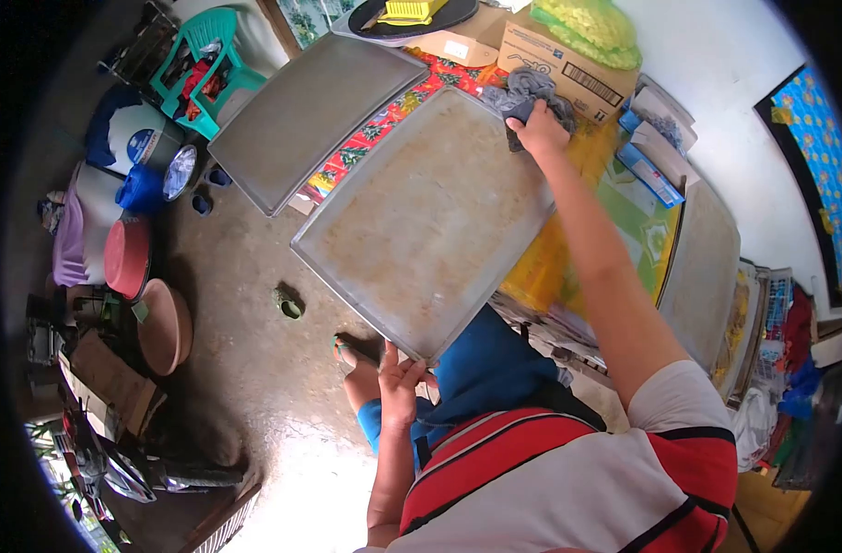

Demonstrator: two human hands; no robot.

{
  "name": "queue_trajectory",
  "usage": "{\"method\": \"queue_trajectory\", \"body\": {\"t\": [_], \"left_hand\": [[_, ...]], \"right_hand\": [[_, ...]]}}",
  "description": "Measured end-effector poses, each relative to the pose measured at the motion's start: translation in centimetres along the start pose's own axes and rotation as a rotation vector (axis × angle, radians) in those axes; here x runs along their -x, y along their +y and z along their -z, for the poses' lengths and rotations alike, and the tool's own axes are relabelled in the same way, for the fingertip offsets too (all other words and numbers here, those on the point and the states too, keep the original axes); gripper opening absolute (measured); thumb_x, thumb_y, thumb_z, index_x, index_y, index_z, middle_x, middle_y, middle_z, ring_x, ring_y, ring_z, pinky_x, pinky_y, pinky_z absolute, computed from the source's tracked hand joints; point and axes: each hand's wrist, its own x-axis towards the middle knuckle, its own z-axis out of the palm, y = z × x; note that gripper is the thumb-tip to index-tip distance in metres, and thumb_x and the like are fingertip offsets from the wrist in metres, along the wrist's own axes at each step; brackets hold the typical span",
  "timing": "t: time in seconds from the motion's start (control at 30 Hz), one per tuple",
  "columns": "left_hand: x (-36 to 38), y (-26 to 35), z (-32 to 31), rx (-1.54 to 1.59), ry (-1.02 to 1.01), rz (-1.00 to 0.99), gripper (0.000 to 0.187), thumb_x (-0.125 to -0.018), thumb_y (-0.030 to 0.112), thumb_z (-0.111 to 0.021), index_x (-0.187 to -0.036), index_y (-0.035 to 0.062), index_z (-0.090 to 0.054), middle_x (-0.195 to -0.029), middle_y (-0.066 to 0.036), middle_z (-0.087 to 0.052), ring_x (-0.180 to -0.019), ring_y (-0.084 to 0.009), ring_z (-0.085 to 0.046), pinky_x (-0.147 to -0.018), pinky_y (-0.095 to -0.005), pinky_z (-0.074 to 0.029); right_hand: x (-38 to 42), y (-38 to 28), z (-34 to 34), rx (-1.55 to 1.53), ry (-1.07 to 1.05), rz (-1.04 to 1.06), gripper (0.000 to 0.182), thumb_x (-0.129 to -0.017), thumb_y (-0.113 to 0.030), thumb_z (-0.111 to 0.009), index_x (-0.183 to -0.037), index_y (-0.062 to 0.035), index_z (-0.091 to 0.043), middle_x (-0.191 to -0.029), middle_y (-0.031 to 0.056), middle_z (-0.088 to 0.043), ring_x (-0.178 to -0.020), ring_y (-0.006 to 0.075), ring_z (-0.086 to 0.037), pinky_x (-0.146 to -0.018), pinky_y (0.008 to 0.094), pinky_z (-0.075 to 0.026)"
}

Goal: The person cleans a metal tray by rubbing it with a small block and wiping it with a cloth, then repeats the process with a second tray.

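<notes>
A large metal baking tray (421,221) with brownish stains slants in front of me, its far part over the table. At its near corner, my left hand (401,382) grips the rim, thumb and fingers closed around the edge. My right hand (539,129) reaches to the tray's far right corner, closed on a dark grey cloth (522,112). More bunched grey cloth (534,85) shows just beyond the fingers. Left of this tray, a second, greyer baking tray (320,111) rests partly on the red patterned tablecloth (361,138).
A cardboard box (559,69) with a yellow-green bag (591,32) on top stands at the table's back. Right of my arm are a blue-and-white box (651,175) and another tray (702,272). Basins (165,327), a green chair (204,55) and a green clog (290,302) are on the floor.
</notes>
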Motion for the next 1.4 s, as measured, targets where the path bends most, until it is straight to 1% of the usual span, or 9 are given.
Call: {"method": "queue_trajectory", "body": {"t": [0.2,0.3,0.5,0.67,0.8,0.83,1.03,1.17,1.4], "left_hand": [[0.1,-0.4,0.2,0.018,0.012,-0.007,0.067,-0.091,-0.004,-0.049,-0.149,-0.0019,-0.015,-0.091,-0.022,-0.067,-0.061,-0.0179,-0.062,-0.058,-0.0268,-0.053],[0.4,-0.6,0.2,-0.001,0.025,-0.008,0.066,-0.091,-0.003,-0.049,-0.148,-0.0025,-0.016,-0.088,-0.021,-0.067,-0.059,-0.0165,-0.061,-0.055,-0.0259,-0.051],[0.7,-0.1,0.2,-0.032,0.062,0.002,0.065,-0.091,-0.002,-0.05,-0.147,-0.0043,-0.016,-0.085,-0.019,-0.067,-0.057,-0.0138,-0.058,-0.051,-0.0234,-0.048],[0.4,0.0,0.4,-0.059,0.037,0.003,0.07,-0.091,-0.001,-0.049,-0.149,-0.0057,-0.01,-0.083,-0.017,-0.067,-0.057,-0.0124,-0.057,-0.051,-0.0225,-0.048],[0.5,0.3,0.5,-0.065,0.032,0.007,0.071,-0.091,-0.002,-0.049,-0.149,-0.0063,-0.007,-0.083,-0.017,-0.067,-0.057,-0.0117,-0.057,-0.051,-0.0221,-0.047],[0.6,0.5,0.4,-0.072,0.032,0.004,0.071,-0.091,-0.002,-0.049,-0.149,-0.0065,-0.007,-0.083,-0.017,-0.067,-0.057,-0.0116,-0.057,-0.051,-0.022,-0.047],[0.4,0.4,1.0,-0.091,0.004,-0.005,0.072,-0.091,-0.001,-0.049,-0.151,-0.0012,-0.008,-0.081,-0.015,-0.068,-0.054,-0.0096,-0.055,-0.051,-0.022,-0.047],[0.2,0.4,1.2,-0.086,-0.011,-0.002,0.071,-0.091,-0.002,-0.048,-0.15,-0.0025,-0.008,-0.081,-0.014,-0.068,-0.054,-0.0097,-0.056,-0.05,-0.0217,-0.047],[0.4,0.5,1.2,-0.095,0.0,0.029,0.07,-0.091,-0.004,-0.047,-0.15,-0.0029,-0.008,-0.083,-0.019,-0.067,-0.053,-0.0123,-0.056,-0.051,-0.0223,-0.047]], "right_hand": [[7.3,-1.3,-0.1,-0.058,-0.109,0.224,0.066,-0.082,-0.054,-0.065,-0.123,-0.0061,-0.043,-0.121,0.0152,-0.058,-0.108,0.0344,-0.061,-0.084,0.0483,-0.049],[8.4,-1.0,-0.1,-0.111,-0.18,0.211,0.067,-0.082,-0.053,-0.065,-0.122,-0.0053,-0.043,-0.121,0.0162,-0.058,-0.107,0.0355,-0.061,-0.083,0.0498,-0.049],[0.9,-3.0,-1.3,-0.087,-0.024,-0.005,0.067,-0.079,-0.053,-0.068,-0.121,-0.0066,-0.045,-0.123,0.0155,-0.058,-0.106,0.0326,-0.063,-0.084,0.0477,-0.05],[5.1,-12.1,-2.7,-0.203,-0.194,0.223,0.068,-0.077,-0.054,-0.068,-0.12,-0.0069,-0.046,-0.117,0.015,-0.061,-0.105,0.0316,-0.063,-0.084,0.0479,-0.049],[13.7,-17.5,-3.9,-0.145,-0.278,0.691,0.065,-0.078,-0.051,-0.069,-0.119,-0.0064,-0.047,-0.116,0.0161,-0.061,-0.106,0.0311,-0.062,-0.085,0.0462,-0.05],[13.9,-17.7,-3.5,-0.16,-0.247,0.694,0.063,-0.079,-0.051,-0.069,-0.119,-0.0066,-0.049,-0.115,0.0157,-0.061,-0.106,0.0317,-0.062,-0.085,0.0462,-0.05],[4.0,-13.5,-3.8,-0.192,-0.22,0.161,0.067,-0.078,-0.057,-0.067,-0.122,-0.0079,-0.05,-0.115,0.0118,-0.064,-0.106,0.0293,-0.063,-0.085,0.0452,-0.049],[5.4,-14.9,-2.9,-0.045,-0.318,0.292,0.075,-0.077,-0.059,-0.066,-0.126,-0.0064,-0.045,-0.115,0.0138,-0.064,-0.109,0.029,-0.062,-0.085,0.0449,-0.049],[14.0,-20.4,-4.0,-0.161,-0.343,0.539,0.071,-0.074,-0.055,-0.07,-0.122,-0.0072,-0.048,-0.115,0.0139,-0.063,-0.104,0.03,-0.064,-0.084,0.0447,-0.051]]}}
